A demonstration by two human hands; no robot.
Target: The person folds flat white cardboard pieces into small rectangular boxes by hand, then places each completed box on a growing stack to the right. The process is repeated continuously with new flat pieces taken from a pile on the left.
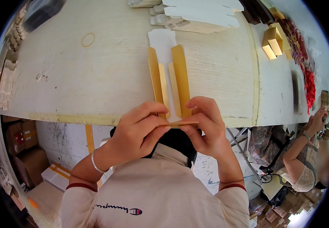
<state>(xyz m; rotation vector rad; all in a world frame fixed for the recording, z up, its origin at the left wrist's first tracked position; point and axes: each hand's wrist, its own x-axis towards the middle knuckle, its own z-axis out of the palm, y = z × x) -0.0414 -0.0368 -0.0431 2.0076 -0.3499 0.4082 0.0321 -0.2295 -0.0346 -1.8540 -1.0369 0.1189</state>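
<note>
A long paper box point(180, 76), gold outside and white inside, lies partly folded at the table's near edge. Its side walls stand up, and a white end flap point(162, 38) stretches away flat at the far end. My left hand point(139, 127) pinches the near left corner of the box, fingers bent over the wall. At the near right corner my right hand point(206, 123) grips the box between thumb and fingers. Between my two thumbs the near end panel point(183, 123) stands folded up.
Stacked flat white box blanks point(198, 17) lie at the far side of the table point(107, 76). A rubber band point(88, 40) rests at the left. Finished-looking gold boxes point(273, 41) and red material point(309, 87) are at the right. Another person point(301, 159) sits at the right.
</note>
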